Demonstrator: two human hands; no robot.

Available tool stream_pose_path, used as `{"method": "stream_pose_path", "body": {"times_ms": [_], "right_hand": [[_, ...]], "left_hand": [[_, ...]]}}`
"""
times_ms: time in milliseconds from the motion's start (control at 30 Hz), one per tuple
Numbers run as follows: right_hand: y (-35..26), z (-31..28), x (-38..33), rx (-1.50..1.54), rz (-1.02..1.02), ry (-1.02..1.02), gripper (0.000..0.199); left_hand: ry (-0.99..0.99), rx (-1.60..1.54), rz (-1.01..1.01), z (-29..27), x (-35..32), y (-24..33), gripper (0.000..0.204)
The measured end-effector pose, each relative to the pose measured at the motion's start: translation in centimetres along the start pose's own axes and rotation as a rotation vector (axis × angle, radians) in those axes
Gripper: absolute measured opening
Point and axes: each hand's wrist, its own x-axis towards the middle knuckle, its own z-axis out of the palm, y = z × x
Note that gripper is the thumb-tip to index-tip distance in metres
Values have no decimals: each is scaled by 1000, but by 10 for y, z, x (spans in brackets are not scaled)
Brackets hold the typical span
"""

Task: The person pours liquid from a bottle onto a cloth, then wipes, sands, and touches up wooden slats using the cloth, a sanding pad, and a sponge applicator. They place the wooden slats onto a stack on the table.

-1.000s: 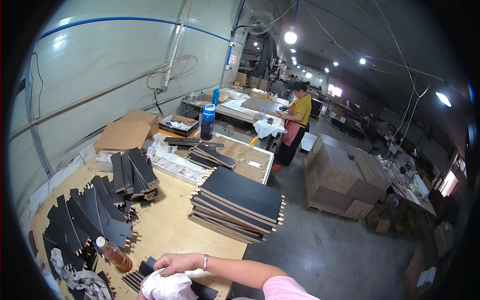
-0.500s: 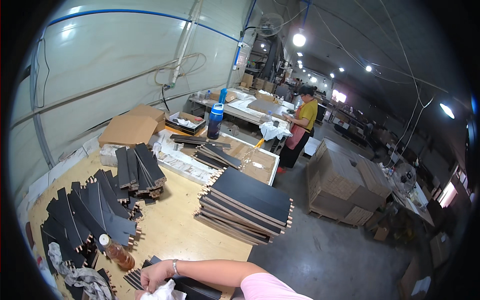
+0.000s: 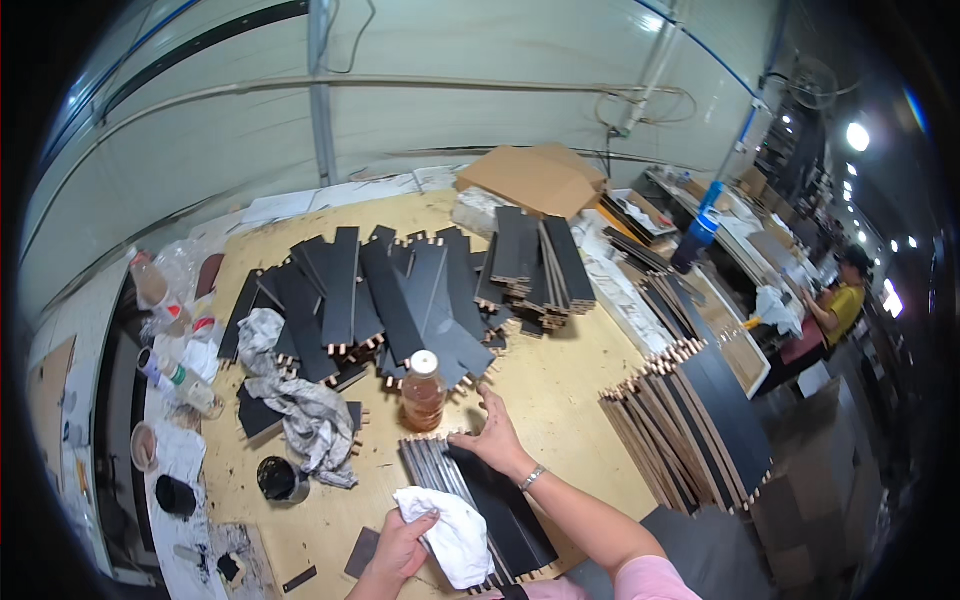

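Note:
My left hand (image 3: 400,543) is closed around a bunched white cloth (image 3: 452,535), which lies over the near part of a row of dark boards. Those boards stand on edge side by side, their narrow edges (image 3: 440,468) facing up, and a wider black board (image 3: 490,500) lies along their right side. My right hand (image 3: 495,437) rests at the far end of this group, thumb and fingers spread apart, the thumb touching the board ends. Just beyond it stands a bottle of amber liquid (image 3: 423,400) with a white cap. The cloth hides part of the boards.
Black boards with wooden dowels (image 3: 400,290) lie heaped across the far table. A neat stack of boards (image 3: 690,420) sits at the right edge. On the left are a stained rag (image 3: 315,420), a cup of black liquid (image 3: 282,480) and several bottles. A person (image 3: 840,300) works further off.
The view has swung left and down. My left hand with the white cloth now shows fully, and my right hand, earlier beside the cloth, is spread at the boards' far end.

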Motion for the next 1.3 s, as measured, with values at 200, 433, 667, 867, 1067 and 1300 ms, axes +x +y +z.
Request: {"method": "stream_pose_path", "body": {"times_ms": [200, 433, 667, 867, 1067, 1300], "right_hand": [[-25, 67, 48, 226, -24, -45, 126], [-54, 33, 57, 282, -54, -16, 89], [-123, -94, 3, 212, -154, -110, 89], [-114, -118, -62, -351, -266, -263, 83], [-106, -116, -86, -693, -218, -307, 69], [-122, -130, -84, -893, -280, -254, 63]], "left_hand": [[93, -38, 5, 10, 5, 4, 25], [84, 12, 151, 9, 31, 21, 38], [177, -24, 269, -3, 55, 29, 30], [93, -76, 255, 22, 53, 13, 32], [-147, -462, 41, 20, 41, -1, 49], [-34, -371, 67, 13, 48, -6, 36]]}}
